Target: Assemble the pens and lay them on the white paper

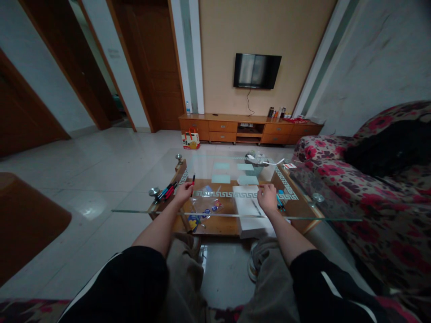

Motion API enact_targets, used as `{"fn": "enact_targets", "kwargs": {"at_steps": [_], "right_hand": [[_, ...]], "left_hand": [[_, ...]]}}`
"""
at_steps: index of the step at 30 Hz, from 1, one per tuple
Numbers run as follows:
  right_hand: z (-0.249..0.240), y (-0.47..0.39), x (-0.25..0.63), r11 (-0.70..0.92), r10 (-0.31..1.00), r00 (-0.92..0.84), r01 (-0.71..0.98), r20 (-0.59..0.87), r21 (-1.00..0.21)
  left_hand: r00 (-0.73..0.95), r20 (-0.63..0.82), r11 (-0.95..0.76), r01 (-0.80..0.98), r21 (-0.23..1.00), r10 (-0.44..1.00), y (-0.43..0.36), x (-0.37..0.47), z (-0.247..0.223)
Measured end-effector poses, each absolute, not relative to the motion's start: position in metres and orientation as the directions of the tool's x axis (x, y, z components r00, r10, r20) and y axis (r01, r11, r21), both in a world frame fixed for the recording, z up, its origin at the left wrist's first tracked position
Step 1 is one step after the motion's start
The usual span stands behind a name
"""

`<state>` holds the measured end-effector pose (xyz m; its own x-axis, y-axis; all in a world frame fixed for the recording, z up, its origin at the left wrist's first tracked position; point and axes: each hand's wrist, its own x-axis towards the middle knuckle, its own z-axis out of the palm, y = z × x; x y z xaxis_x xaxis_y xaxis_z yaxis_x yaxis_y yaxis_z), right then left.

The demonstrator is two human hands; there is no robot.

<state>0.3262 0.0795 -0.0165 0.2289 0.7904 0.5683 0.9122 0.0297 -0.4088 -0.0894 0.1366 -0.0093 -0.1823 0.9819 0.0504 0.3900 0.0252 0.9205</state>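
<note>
My left hand (183, 193) is closed around a red pen with a dark tip (193, 179), held upright above the glass table (134, 211). Beside that hand, to its left, lies a bunch of red and black pens (165, 193). My right hand (267, 198) is over the right part of the glass with its fingers curled together; what they hold, if anything, is hidden. Just right of it are several blue pens (280, 202). A clear plastic bag (206, 204) with printed labels lies between my hands. White paper or a white box (249, 224) shows below my right hand.
A dark basket (257, 160) with white items in it stands at the table's far right. Beyond are a low wooden TV cabinet (222, 128) and a paper bag (191, 140). A floral sofa (336, 179) borders the right, and a brown rounded piece of furniture (30, 220) the left.
</note>
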Motion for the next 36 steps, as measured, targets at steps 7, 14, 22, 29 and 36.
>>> {"fn": "enact_targets", "kwargs": {"at_steps": [7,14,22,29,36], "right_hand": [[-0.011,0.080,0.301,0.146,0.815,0.131,0.896,0.564,-0.419],[-0.009,0.084,0.275,0.299,0.880,0.023,0.750,0.475,-0.590],[-0.009,0.086,0.238,0.153,0.986,-0.019,0.489,0.165,-0.859],[-0.015,0.088,0.234,0.103,0.993,-0.091,0.449,0.070,-0.888],[-0.015,0.084,0.233,0.026,0.990,-0.141,0.366,-0.028,-0.930]], "left_hand": [[0.128,-0.070,0.092,-0.169,0.981,0.989,0.129,-0.034,-0.002],[0.229,0.076,-0.120,0.185,0.975,0.970,0.120,-0.012,-0.003],[0.615,0.280,-0.668,0.604,0.434,0.737,0.105,0.010,0.009],[0.665,0.277,-0.719,0.618,0.317,0.693,0.097,0.014,0.020],[0.646,0.231,-0.685,0.704,0.188,0.728,0.091,0.016,0.030]]}}
